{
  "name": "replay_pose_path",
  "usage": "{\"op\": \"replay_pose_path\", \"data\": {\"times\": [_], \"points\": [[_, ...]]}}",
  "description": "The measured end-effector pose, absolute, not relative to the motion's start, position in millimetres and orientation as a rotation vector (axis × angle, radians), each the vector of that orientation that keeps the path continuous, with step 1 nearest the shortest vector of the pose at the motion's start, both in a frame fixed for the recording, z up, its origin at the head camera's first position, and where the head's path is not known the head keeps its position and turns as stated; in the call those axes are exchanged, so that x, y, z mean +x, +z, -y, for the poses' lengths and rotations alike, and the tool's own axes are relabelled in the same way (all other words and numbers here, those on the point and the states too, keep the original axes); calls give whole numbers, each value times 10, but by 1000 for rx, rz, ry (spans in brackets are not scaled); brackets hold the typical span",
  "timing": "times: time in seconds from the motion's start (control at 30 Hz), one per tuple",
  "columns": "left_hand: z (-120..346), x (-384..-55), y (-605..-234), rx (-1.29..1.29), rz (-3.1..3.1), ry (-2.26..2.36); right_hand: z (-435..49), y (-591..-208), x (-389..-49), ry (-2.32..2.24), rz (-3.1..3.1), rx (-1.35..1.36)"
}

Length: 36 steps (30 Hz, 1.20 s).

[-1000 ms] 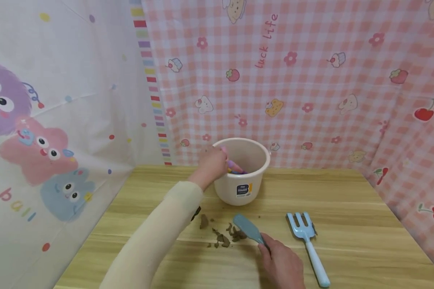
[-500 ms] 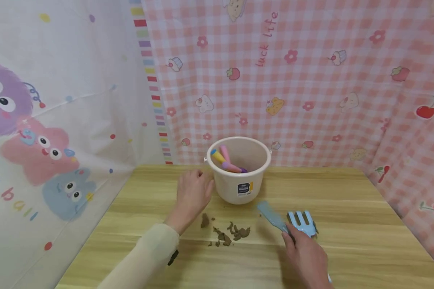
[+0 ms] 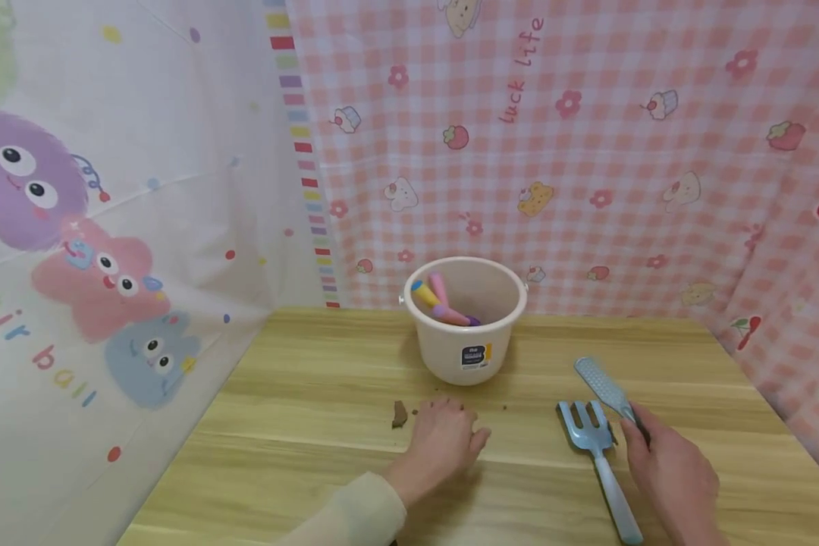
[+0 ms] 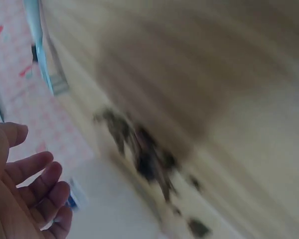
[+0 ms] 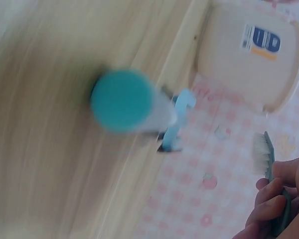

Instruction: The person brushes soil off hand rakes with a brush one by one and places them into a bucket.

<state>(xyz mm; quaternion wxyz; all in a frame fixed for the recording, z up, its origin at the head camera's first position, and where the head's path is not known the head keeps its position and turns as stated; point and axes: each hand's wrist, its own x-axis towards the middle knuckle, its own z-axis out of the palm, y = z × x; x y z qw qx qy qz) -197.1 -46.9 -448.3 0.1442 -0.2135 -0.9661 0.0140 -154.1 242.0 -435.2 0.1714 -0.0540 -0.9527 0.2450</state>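
My left hand (image 3: 444,440) hovers over the table in front of the bucket, palm down with loosely bent fingers and nothing in its grasp. Brown crumbly clumps (image 4: 144,154), blurred in the left wrist view, lie below it; in the head view the hand hides most of them. One brown piece (image 3: 399,414) shows to its left. On the right, my right hand (image 3: 676,470) grips a small grey-blue brush (image 3: 600,383) by its handle; the white bristles (image 5: 262,152) show in the right wrist view. Beside that hand a light blue toy garden fork (image 3: 600,455) lies on the table.
A cream bucket (image 3: 464,356) stands at the back middle, with several pink, yellow and purple handles (image 3: 444,299) inside. Patterned cloths (image 3: 560,167) hang behind the wooden table (image 3: 300,394) and at both sides.
My left hand has come out of the bucket, then moved forward and right, over the brown clumps. The right hand has carried the brush rightward, away from the clumps and past the fork.
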Motion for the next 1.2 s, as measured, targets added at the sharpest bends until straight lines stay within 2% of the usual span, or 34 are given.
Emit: {"op": "replay_pose_path", "data": {"times": [0.23, 0.63, 0.87, 1.2], "points": [[-115, -1869, -4648, -705, 2855, 172, -2678, -4338, -1530, 707, 2758, -242], [-1077, -1888, -4765, -587, 3088, 132, -2932, -4358, -1540, 743, 2838, -349], [-1413, -1900, -4778, -336, 3220, 164, -2947, -4342, -1553, 741, 2836, -362], [-1456, -1906, -4803, -347, 3330, 183, -2877, -4357, -1512, 761, 2798, -385]]}}
